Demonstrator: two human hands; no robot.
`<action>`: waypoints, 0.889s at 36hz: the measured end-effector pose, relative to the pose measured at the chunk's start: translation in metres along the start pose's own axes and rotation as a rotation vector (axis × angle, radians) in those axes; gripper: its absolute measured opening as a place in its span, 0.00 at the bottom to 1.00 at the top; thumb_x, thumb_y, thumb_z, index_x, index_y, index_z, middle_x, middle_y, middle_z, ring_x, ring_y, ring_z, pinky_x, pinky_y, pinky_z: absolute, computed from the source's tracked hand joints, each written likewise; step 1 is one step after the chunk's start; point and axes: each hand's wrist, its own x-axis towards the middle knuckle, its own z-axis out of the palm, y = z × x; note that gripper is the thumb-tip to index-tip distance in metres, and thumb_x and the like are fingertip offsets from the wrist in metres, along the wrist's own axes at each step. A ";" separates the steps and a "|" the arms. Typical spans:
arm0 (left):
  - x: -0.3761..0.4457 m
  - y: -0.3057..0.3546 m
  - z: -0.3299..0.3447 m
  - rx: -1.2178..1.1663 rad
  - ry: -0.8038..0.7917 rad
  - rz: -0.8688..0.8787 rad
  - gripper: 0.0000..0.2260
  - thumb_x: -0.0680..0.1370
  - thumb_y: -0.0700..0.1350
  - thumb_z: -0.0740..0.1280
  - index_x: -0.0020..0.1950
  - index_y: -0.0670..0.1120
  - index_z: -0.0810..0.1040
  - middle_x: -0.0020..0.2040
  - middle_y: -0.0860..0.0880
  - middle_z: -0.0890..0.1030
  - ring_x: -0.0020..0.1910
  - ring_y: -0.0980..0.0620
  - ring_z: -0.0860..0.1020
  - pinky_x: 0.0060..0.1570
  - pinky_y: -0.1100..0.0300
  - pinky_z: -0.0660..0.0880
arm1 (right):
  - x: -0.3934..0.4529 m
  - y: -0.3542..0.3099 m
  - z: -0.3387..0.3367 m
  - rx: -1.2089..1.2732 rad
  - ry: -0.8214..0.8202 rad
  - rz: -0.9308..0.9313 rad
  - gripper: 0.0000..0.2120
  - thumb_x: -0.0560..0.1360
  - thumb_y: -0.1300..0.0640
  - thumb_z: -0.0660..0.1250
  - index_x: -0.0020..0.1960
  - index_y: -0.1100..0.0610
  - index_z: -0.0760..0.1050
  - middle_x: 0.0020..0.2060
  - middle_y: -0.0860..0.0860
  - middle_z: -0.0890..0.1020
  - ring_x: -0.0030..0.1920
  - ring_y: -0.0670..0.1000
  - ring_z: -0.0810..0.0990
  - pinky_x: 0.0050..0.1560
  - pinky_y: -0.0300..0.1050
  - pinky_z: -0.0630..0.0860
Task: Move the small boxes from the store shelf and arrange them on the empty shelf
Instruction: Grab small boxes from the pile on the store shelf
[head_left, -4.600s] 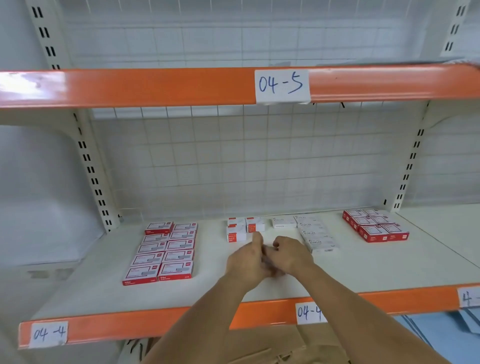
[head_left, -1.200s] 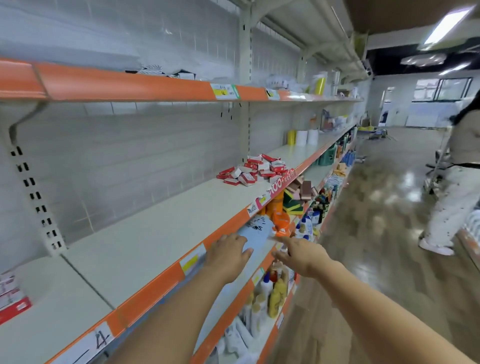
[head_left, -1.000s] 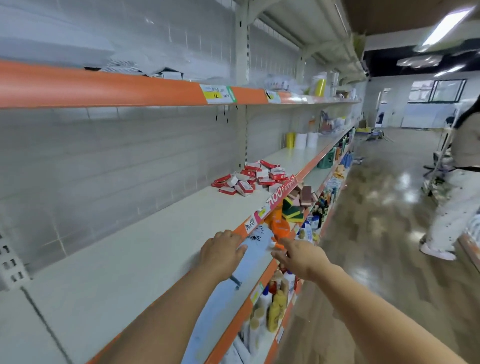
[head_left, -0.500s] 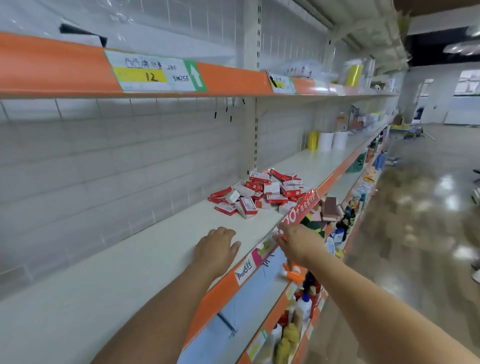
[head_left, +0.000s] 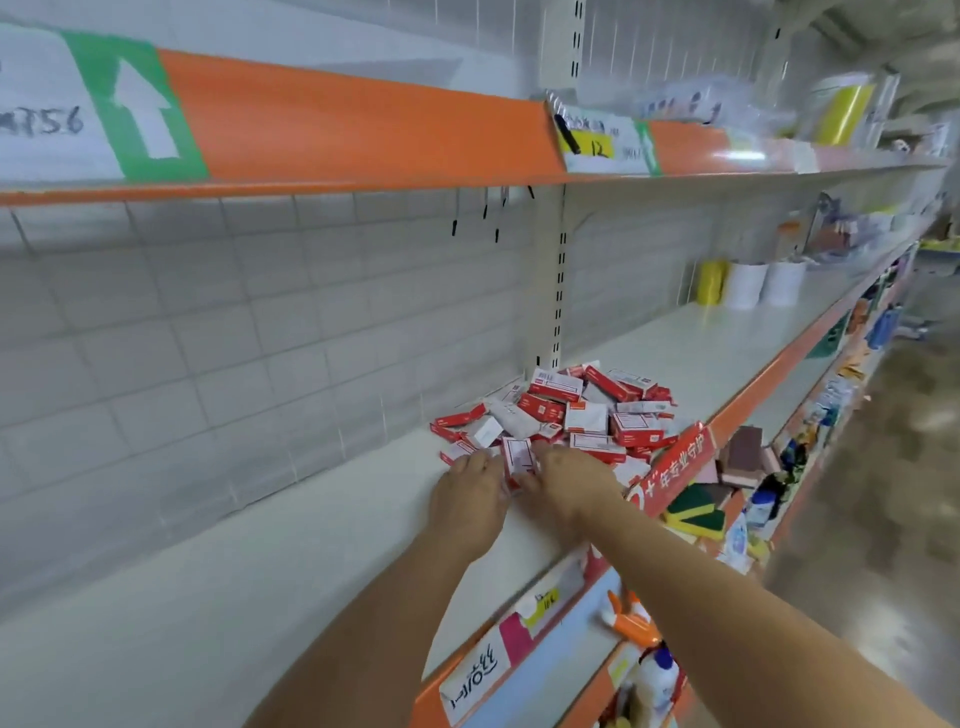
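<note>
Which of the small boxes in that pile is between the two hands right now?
The upright white-faced box at the pile's near edge, flanked by the left hand and right hand; the others lie jumbled behind.

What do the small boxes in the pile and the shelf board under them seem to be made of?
small boxes: probably thin printed cardboard, red and white, with sharp folded edges and a slight sheen.
shelf board: likely painted sheet metal, smooth matte off-white, with an orange front strip; the look alone cannot confirm it.
</note>
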 end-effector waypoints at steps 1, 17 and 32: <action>0.005 -0.001 0.002 -0.005 0.015 0.015 0.23 0.81 0.47 0.61 0.75 0.47 0.60 0.74 0.49 0.63 0.72 0.49 0.62 0.67 0.58 0.62 | 0.006 -0.001 0.003 0.004 0.005 0.009 0.21 0.80 0.42 0.55 0.65 0.55 0.67 0.59 0.56 0.78 0.58 0.57 0.77 0.53 0.49 0.74; 0.030 -0.006 0.013 -0.052 0.075 -0.009 0.20 0.77 0.48 0.65 0.67 0.47 0.66 0.62 0.48 0.74 0.63 0.47 0.69 0.56 0.56 0.66 | 0.038 -0.005 0.016 0.070 0.005 0.061 0.24 0.76 0.48 0.63 0.68 0.54 0.62 0.59 0.54 0.77 0.58 0.57 0.77 0.52 0.49 0.74; 0.014 0.013 0.008 0.234 -0.027 -0.047 0.26 0.77 0.66 0.58 0.71 0.56 0.68 0.64 0.47 0.68 0.64 0.48 0.64 0.62 0.54 0.62 | 0.019 0.023 0.000 0.047 -0.074 -0.075 0.23 0.73 0.49 0.65 0.65 0.55 0.66 0.58 0.52 0.77 0.59 0.54 0.75 0.55 0.49 0.73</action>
